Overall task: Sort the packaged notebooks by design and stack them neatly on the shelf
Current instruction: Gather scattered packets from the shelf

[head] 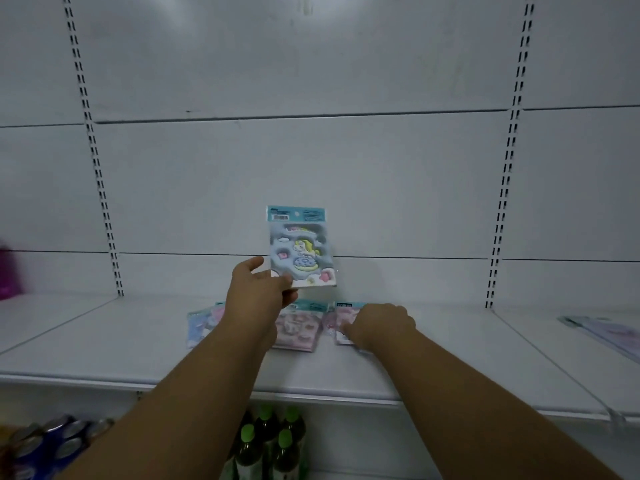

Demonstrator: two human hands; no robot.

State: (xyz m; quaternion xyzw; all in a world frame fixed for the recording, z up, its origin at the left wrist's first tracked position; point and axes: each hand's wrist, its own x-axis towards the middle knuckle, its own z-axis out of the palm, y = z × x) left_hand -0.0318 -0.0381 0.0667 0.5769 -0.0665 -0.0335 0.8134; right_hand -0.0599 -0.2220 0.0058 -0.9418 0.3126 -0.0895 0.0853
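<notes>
My left hand (258, 289) holds a blue unicorn-design packaged notebook (300, 247) upright by its lower left corner, above the white shelf (104, 341). My right hand (379, 325) rests fingers-down on a pink packaged notebook (341, 315) lying flat on the shelf. Another pink notebook (298, 329) lies flat between my arms. A pale blue and pink notebook pile (202, 323) lies to the left, partly hidden by my left forearm.
A flat purple package (609, 332) lies on the shelf at far right. A pink object (8, 275) stands at the left edge. Below the shelf are green-capped bottles (273, 441) and cans (45, 445). Slotted uprights (104, 202) flank the bay.
</notes>
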